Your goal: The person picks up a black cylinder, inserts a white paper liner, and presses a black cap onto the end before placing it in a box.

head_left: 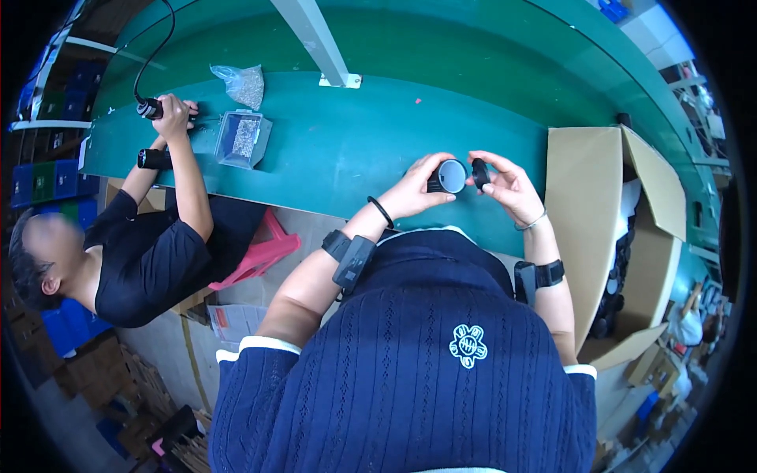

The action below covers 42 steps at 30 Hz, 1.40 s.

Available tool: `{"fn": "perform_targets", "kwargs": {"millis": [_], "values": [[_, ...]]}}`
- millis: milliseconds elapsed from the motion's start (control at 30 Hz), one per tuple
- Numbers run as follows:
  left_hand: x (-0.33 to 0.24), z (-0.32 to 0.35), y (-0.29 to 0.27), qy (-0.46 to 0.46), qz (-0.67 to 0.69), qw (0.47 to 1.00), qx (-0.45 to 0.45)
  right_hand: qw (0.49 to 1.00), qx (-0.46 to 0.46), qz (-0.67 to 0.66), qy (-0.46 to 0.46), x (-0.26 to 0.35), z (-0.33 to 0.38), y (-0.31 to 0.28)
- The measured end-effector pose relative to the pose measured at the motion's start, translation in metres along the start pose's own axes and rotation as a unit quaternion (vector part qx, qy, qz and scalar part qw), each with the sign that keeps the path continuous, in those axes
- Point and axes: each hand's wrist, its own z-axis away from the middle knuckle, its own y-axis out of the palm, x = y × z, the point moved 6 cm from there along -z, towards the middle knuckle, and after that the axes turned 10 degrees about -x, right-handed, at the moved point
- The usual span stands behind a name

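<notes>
left hand (414, 191): grip closed round black cylinder (447, 176) | right hand (511, 189): grip pinching black cap (480, 173), just beside cylinder's open end | above green bench (339, 150)

A factory assembly line: a long green conveyor belt (331, 150), a co-worker (134, 252) seated beside it, a tray of small screws (243, 138), open cardboard boxes (607, 229) and stacked blue crates (47, 181).

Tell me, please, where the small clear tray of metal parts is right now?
In the head view, the clear tray sits on the green table at upper left, just below a plastic bag and beside the co-worker's hand.
</notes>
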Motion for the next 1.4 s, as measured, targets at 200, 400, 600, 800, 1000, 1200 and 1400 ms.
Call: {"fn": "perform_targets", "kwargs": {"millis": [200,400,600,800,1000,1200,1400], "values": [[0.007,-0.006,-0.005,-0.02,0.051,0.998,-0.035,0.978,0.034,-0.203,0.041,0.0,0.005,0.007],[0.009,-0.01,-0.006,0.0,-0.027,0.999,-0.017,0.999,-0.021,-0.027,0.001,0.012,0.001,0.002],[0.001,-0.012,0.003,-0.01,-0.078,0.997,0.026,0.855,0.004,0.463,-0.234,0.032,-0.001,0.036],[0.002,-0.016,0.006,0.027,-0.136,0.99,0.014,0.87,-0.035,0.439,-0.223,0.028,-0.002,0.031],[-0.002,-0.011,0.009,0.039,-0.156,0.987,-0.001,0.859,-0.062,0.462,-0.212,0.023,0.0,0.033],[0.0,-0.005,0.01,0.036,-0.125,0.991,-0.021,0.851,-0.068,0.476,-0.211,0.022,0.006,0.039],[-0.001,-0.003,0.007,0.027,-0.129,0.991,-0.017,0.831,-0.063,0.513,-0.206,0.022,0.002,0.048]]}}
